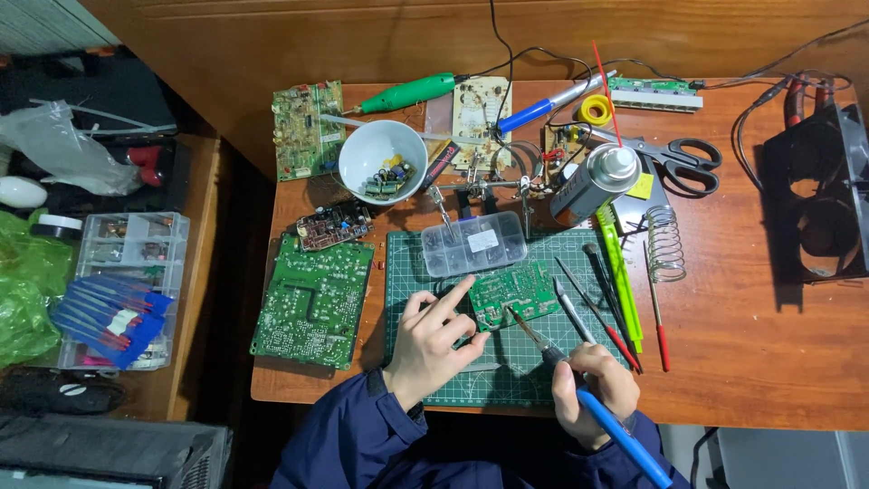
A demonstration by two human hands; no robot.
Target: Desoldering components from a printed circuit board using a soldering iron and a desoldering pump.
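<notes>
Right hand (593, 391) of mine is wrapped tight around the blue soldering iron (588, 398), and its thin tip sits on the small green circuit board (514, 294). That board lies on the green cutting mat (525, 371), near the middle of the tabletop (751, 362). My left hand (433, 340) rests on the mat at the board's left edge. Its thumb and bent fingers touch the board's corner, and one finger sticks out straight and points up along the edge. I see nothing gripped inside it.

Just above the board is a clear plastic box (473, 243) with dark bits inside. To the right of the board lie thin tools, a green one (620, 281) and a red-handled one (659, 335), with a metal spring (665, 243) close by. A spray can (593, 186) stands behind them, and black scissors (679, 163) lie farther right.

To the left of the mat lies a big green circuit board (312, 303). Behind it is a white bowl (380, 154) with small parts in it. A green tool (407, 93) lies at the back.
</notes>
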